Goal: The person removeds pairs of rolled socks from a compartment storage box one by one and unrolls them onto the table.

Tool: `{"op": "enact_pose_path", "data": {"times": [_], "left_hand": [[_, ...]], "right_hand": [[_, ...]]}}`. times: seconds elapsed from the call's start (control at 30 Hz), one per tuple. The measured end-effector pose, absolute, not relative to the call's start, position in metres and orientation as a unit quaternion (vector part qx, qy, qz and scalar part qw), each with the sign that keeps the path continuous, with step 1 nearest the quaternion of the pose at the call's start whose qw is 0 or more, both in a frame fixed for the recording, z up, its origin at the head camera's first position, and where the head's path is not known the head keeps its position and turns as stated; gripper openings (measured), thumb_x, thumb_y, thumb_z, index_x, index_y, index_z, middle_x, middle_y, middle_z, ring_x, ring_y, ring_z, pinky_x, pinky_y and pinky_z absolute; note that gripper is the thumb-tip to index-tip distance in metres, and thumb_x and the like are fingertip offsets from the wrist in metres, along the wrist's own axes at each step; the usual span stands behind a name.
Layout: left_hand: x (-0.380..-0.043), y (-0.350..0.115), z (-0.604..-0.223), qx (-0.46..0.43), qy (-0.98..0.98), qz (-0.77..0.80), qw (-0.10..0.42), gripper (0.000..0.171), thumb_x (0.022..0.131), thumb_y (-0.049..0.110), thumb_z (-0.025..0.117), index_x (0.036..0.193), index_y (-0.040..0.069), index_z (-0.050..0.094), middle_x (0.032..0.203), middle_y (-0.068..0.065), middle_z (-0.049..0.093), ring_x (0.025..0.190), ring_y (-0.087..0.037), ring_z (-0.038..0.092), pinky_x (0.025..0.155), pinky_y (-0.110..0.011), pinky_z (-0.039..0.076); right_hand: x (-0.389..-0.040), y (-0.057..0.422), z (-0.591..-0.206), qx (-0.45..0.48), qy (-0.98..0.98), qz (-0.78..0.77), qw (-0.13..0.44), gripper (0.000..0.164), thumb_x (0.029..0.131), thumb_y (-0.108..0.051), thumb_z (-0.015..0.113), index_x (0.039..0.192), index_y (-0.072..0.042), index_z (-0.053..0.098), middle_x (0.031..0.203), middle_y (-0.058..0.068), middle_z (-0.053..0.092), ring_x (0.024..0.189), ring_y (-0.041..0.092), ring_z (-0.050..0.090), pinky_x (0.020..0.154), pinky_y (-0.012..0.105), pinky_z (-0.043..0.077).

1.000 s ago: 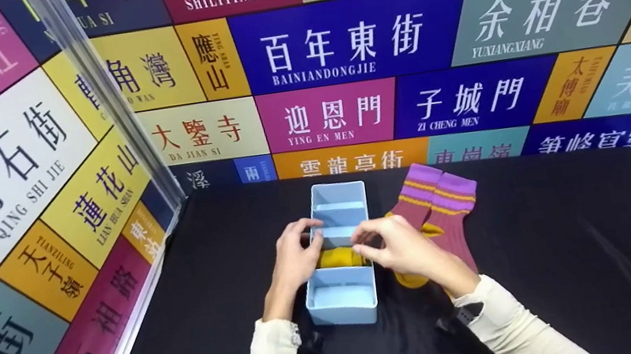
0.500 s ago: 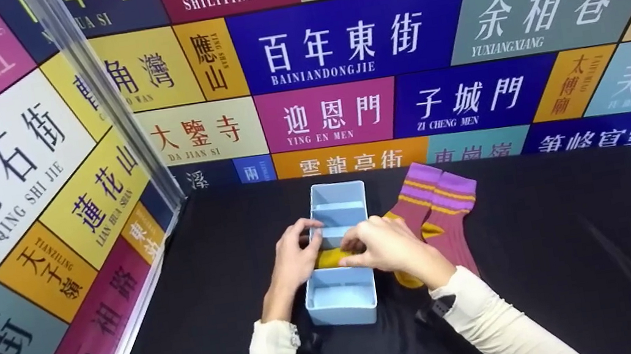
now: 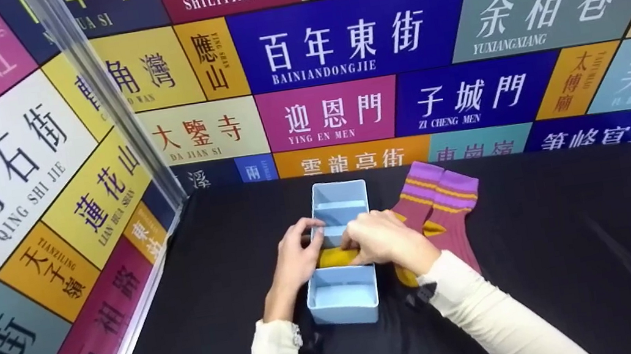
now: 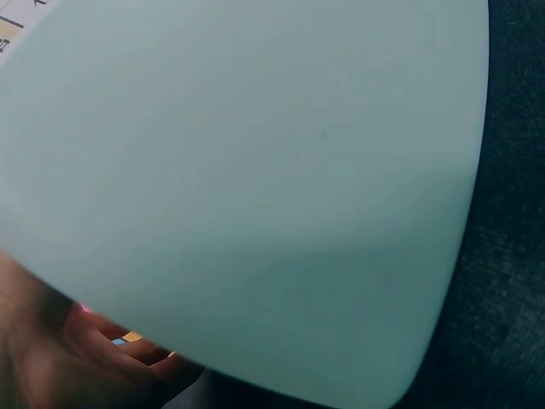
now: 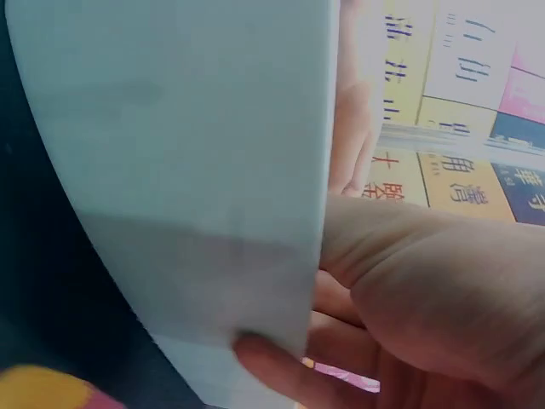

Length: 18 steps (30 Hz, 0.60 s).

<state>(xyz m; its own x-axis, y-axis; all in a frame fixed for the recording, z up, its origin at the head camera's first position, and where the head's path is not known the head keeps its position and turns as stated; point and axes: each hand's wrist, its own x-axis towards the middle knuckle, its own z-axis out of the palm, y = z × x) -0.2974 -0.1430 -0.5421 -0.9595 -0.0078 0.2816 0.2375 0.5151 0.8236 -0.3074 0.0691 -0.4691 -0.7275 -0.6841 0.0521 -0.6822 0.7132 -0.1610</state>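
The pale box point(image 5: 179, 162) hogs most of the left half, with a couple of soft shadows on its smooth side and an edge running almost straight down. The right hand point(image 5: 438, 298) comes in from the right; one of its fingers point(image 5: 277, 362) lies against that side low down, while others slip out of sight behind the edge. Up top, a bit of the left hand point(image 5: 355, 128) peeks out past the same edge. Dark worktop point(image 5: 43, 256) far left, blurry yellow-and-pink patch point(image 5: 43, 389) bottom corner, wall panels point(image 5: 464, 170) with Chinese characters upper right.
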Motion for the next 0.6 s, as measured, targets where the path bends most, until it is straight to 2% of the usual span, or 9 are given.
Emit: {"op": "enact_pose_path", "data": {"times": [0.1, 0.27, 0.43, 0.6], "left_hand": [[-0.2971, -0.1428, -0.5416, -0.064, -0.862, -0.488, 0.122, 0.015, 0.108, 0.027, 0.068, 0.119, 0.023, 0.076, 0.121, -0.007, 0.072, 0.116, -0.025, 0.072, 0.104, -0.043, 0.059], [-0.2979, -0.1436, -0.5401, -0.069, -0.859, -0.492, 0.126, 0.014, 0.107, 0.024, 0.068, 0.118, 0.021, 0.076, 0.120, -0.009, 0.073, 0.115, -0.026, 0.072, 0.104, -0.045, 0.059], [-0.2990, -0.1441, -0.5411, -0.065, -0.854, -0.501, 0.121, 0.016, 0.108, 0.026, 0.068, 0.119, 0.021, 0.076, 0.121, -0.010, 0.071, 0.113, -0.025, 0.074, 0.102, -0.043, 0.060], [-0.2990, -0.1435, -0.5443, -0.065, -0.848, -0.514, 0.115, 0.017, 0.108, 0.029, 0.068, 0.119, 0.020, 0.076, 0.122, -0.010, 0.070, 0.112, -0.024, 0.076, 0.101, -0.041, 0.061]], "right_hand": [[-0.3105, 0.0662, -0.4650, -0.369, 0.927, -0.062, 0.032, 0.019, 0.084, -0.032, 0.092, 0.102, -0.027, 0.087, 0.086, -0.004, 0.079, 0.076, 0.026, 0.069, 0.062, 0.047, 0.054], [-0.3125, 0.0633, -0.4623, -0.376, 0.924, -0.045, 0.046, 0.009, 0.087, -0.029, 0.088, 0.091, -0.026, 0.081, 0.073, -0.003, 0.061, 0.068, 0.025, 0.060, 0.057, 0.044, 0.047], [-0.3120, 0.0664, -0.4641, -0.394, 0.918, -0.042, 0.025, 0.016, 0.089, -0.032, 0.087, 0.082, -0.023, 0.076, 0.070, -0.002, 0.057, 0.064, 0.024, 0.058, 0.054, 0.041, 0.043], [-0.3098, 0.0722, -0.4662, -0.405, 0.912, -0.059, 0.013, 0.018, 0.091, -0.035, 0.086, 0.083, -0.023, 0.075, 0.068, -0.003, 0.057, 0.062, 0.022, 0.057, 0.054, 0.039, 0.042]]}}
